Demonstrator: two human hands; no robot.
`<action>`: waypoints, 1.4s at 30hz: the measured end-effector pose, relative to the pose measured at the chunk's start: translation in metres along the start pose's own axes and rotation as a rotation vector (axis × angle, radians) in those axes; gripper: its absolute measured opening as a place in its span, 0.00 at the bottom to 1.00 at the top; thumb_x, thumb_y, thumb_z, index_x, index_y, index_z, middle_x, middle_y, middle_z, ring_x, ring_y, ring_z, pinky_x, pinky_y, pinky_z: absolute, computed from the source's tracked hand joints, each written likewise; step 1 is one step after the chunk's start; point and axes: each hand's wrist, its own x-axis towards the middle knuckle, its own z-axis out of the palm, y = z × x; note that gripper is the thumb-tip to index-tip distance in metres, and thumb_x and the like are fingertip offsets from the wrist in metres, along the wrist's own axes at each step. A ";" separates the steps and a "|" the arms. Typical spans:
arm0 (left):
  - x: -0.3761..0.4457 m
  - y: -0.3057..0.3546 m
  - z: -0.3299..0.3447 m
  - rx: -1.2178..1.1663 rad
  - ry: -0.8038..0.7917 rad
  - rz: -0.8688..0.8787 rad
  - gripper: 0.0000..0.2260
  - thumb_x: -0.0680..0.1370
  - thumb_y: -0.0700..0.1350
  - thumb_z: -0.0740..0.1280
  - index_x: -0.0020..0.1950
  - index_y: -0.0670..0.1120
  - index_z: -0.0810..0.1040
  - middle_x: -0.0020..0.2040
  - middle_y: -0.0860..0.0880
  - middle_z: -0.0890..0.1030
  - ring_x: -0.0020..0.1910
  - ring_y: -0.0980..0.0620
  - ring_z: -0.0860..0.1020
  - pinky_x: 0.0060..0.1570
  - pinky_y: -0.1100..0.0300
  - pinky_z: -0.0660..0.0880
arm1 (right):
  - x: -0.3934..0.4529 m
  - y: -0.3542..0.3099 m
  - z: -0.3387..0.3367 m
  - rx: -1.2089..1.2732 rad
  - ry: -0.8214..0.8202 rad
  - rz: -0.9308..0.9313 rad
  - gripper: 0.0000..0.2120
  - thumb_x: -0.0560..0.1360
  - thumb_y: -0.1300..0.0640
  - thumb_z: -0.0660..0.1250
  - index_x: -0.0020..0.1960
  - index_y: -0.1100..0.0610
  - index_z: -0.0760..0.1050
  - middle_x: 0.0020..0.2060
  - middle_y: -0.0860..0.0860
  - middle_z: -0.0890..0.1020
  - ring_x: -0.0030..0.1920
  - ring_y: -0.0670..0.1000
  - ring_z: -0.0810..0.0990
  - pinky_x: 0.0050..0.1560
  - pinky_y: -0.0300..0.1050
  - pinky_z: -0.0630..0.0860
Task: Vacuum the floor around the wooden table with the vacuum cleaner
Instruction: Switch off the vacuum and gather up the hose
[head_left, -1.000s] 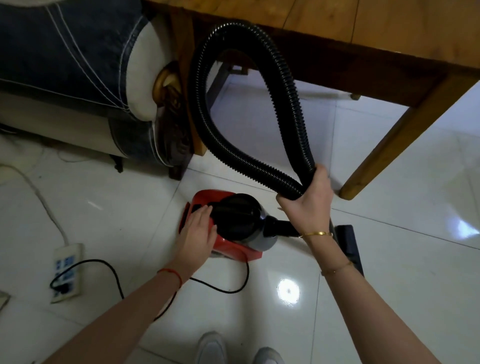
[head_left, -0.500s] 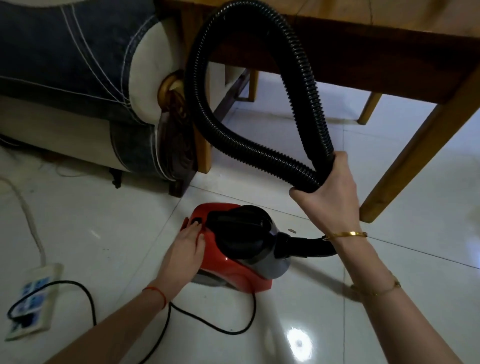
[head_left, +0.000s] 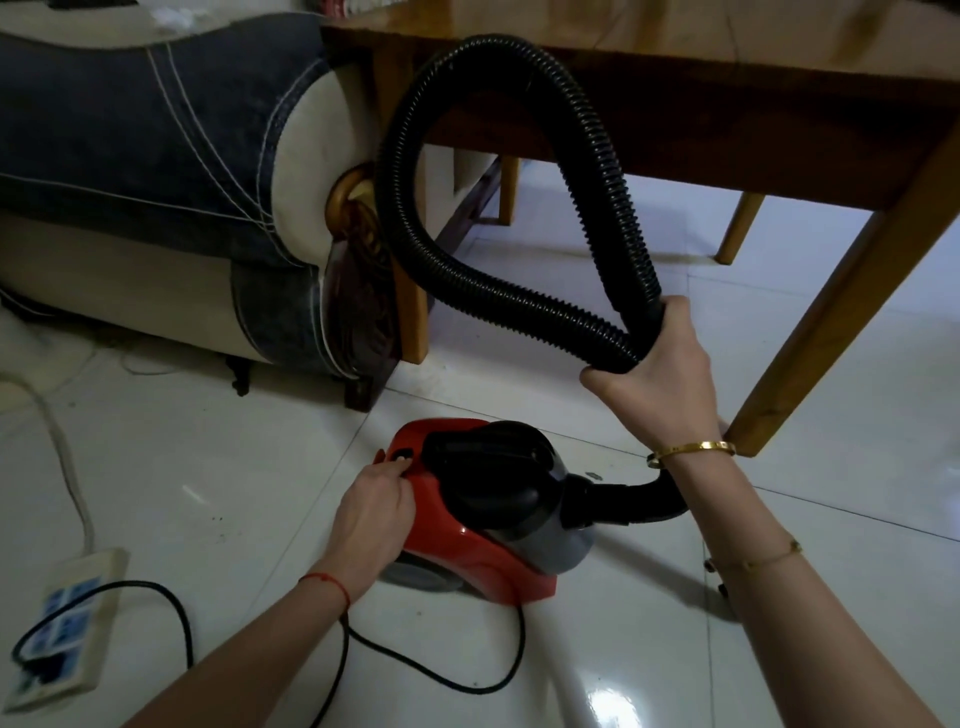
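Two loops of black hose (head_left: 467, 270) sit in the right hand (head_left: 660, 374), fingers curled round them. Left hand (head_left: 374, 514) touches the red vacuum cleaner (head_left: 483, 519), fingers bent at its switch; no writing is readable. Wooden table (head_left: 727, 78) and sofa (head_left: 156, 182) crowd close.

Dim, soft pic w/ glare on floor (head_left: 618, 701)

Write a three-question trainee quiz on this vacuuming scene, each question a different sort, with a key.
1. True or false: the right hand holds the black hose in a doubled loop.
2. The left hand rests on: A) the power strip B) the red vacuum cleaner C) the wooden table
3. Fill in: the vacuum's black cord runs across the floor toward the ____.

Key: 1 true; 2 B; 3 power strip
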 end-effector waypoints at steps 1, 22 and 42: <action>0.000 0.000 -0.001 0.002 0.002 -0.003 0.18 0.80 0.37 0.56 0.68 0.42 0.73 0.63 0.42 0.77 0.60 0.47 0.76 0.59 0.57 0.72 | 0.000 0.000 0.000 -0.001 0.001 0.002 0.27 0.61 0.56 0.73 0.54 0.48 0.62 0.45 0.46 0.76 0.42 0.50 0.77 0.35 0.43 0.72; 0.026 0.054 -0.022 0.248 -0.163 0.591 0.22 0.73 0.53 0.67 0.65 0.51 0.68 0.58 0.54 0.74 0.58 0.55 0.72 0.56 0.59 0.72 | 0.000 0.003 -0.010 -0.019 -0.034 -0.058 0.27 0.62 0.59 0.74 0.54 0.51 0.62 0.43 0.45 0.72 0.42 0.50 0.76 0.35 0.46 0.75; 0.061 0.034 -0.078 0.497 -0.213 0.529 0.06 0.80 0.46 0.61 0.55 0.46 0.68 0.49 0.46 0.75 0.48 0.46 0.75 0.48 0.52 0.73 | 0.046 -0.072 0.008 0.181 -0.205 -0.135 0.26 0.66 0.66 0.70 0.55 0.55 0.58 0.42 0.48 0.67 0.38 0.45 0.70 0.26 0.28 0.67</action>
